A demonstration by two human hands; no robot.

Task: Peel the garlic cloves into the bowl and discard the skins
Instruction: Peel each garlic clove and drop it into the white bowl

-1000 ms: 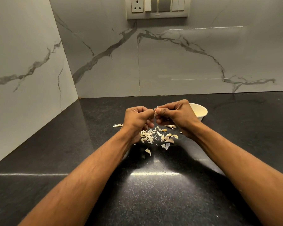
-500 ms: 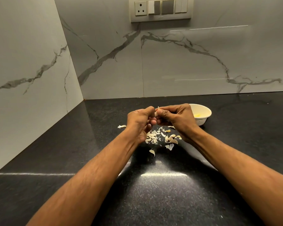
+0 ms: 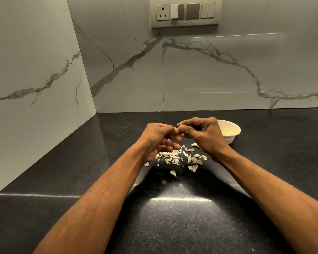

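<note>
Both hands meet above the dark counter and pinch one small garlic clove (image 3: 179, 127) between their fingertips. My left hand (image 3: 159, 139) holds it from the left, my right hand (image 3: 203, 134) from the right. The clove is mostly hidden by fingers. Below the hands lies a scatter of pale garlic skins (image 3: 170, 157) mixed with several loose cloves (image 3: 195, 159). A small white bowl (image 3: 233, 137) stands just behind my right hand, with something yellowish inside.
The black speckled countertop (image 3: 173, 226) runs into a corner of grey marble walls. A switch and socket panel (image 3: 184, 11) sits high on the back wall. One stray skin (image 3: 173, 173) lies nearer to me.
My hands have stayed together on the clove, with fingers shifting slightly as they work it. The camera view has drifted, so hands and bowl sit a little further right.
</note>
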